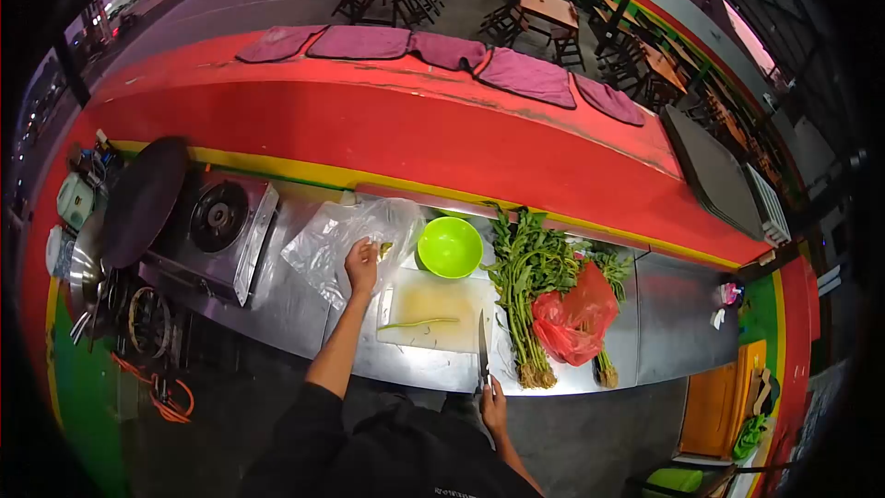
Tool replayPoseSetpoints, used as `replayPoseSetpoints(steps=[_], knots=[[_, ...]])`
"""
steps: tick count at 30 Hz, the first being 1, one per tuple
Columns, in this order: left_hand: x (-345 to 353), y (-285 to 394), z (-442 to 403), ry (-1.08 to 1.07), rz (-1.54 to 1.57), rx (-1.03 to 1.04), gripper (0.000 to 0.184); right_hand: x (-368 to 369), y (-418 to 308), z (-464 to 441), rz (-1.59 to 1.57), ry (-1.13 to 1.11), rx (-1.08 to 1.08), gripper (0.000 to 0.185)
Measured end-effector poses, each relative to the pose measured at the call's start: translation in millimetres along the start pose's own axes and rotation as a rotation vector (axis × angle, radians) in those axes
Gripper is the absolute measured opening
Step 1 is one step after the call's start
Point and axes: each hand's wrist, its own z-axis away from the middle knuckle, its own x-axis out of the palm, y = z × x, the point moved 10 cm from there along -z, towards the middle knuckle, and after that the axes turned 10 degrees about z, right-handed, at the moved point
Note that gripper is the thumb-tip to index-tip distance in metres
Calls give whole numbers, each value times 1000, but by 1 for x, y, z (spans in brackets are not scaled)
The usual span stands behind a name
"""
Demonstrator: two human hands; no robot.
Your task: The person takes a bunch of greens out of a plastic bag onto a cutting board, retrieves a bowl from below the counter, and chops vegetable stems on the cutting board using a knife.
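Note:
My left hand (361, 266) is raised over a clear plastic bag (323, 244), its fingers closed together beside a small green piece (385, 247). My right hand (494, 408) grips the handle of a knife (483, 350), whose blade points away from me along the right edge of the white cutting board (433, 300). A thin green stalk (419, 323) lies across the board, with small bits below it. Just behind the board sits a bright green bowl (450, 247). Leafy green bunches (525, 286) with roots lie to the right, partly beneath a red plastic bag (576, 318).
A gas stove (221, 221) and a dark round pan (146, 198) stand at the left of the metal counter (678, 314). Beyond it rises a red wall (369, 115) with purple cloths (525, 77) on top. Dark trays (714, 171) lean at the right.

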Motion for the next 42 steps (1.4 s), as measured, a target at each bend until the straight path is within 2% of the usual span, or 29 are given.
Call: replayPoseSetpoints(steps=[1,3,4,5,7,8,10,12,13,15,21,22,24,28,32,33,35,36,37,38,39,42], knots=[[-6,-15,-9,17,1,3,35,3,-2,-1,2,-8,-16,42],[13,-32,-25,-192,-174,78,45,9,-9,-3,20,-31,-10,43],[16,-27,-22,-220,-253,-8,54,12,-7,-3,6,-32,-2,44],[11,-11,-20,-214,-251,-5,54,14,-5,-4,-11,-31,8,44],[21,-4,-13,-428,-459,23,58,18,-4,-4,-35,-37,11,44],[19,-10,-11,-498,-465,-84,69,21,-2,-3,-61,-41,20,43],[5,-18,-7,-435,-527,-69,74,25,-3,5,-63,-35,57,41],[-6,-24,-8,-403,-638,-151,86,30,-6,7,-42,-23,1,40],[-7,-17,-8,-408,-643,-145,86,31,-7,8,-15,-14,-55,39],[-9,-14,-5,-449,-808,-117,84,34,3,11,-10,-13,-24,39],[2,-20,0,-574,-899,-135,88,34,17,9,10,0,29,40],[1,-19,1,-531,-922,-139,92,34,20,8,8,7,27,40],[3,-12,3,-490,-938,-101,104,31,6,4,60,77,-113,33],[17,4,14,-482,-949,-12,109,27,9,7,6,93,-75,32],[30,54,53,-239,-735,327,63,21,12,4,12,163,-109,31],[34,76,70,-204,-662,407,54,22,9,5,-33,141,-56,30],[46,73,102,-267,-604,404,41,21,14,3,-83,130,0,29],[55,73,122,-359,-514,434,39,20,15,-4,-56,141,-49,29],[67,57,137,-503,-414,363,40,19,6,-5,-29,150,-97,30],[77,43,156,-615,-441,342,45,17,8,-5,-30,167,-54,30],[82,42,178,-727,-505,406,52,17,6,-6,-33,175,-55,30],[81,10,205,-780,-577,421,50,17,-4,-9,-85,149,-39,29]])
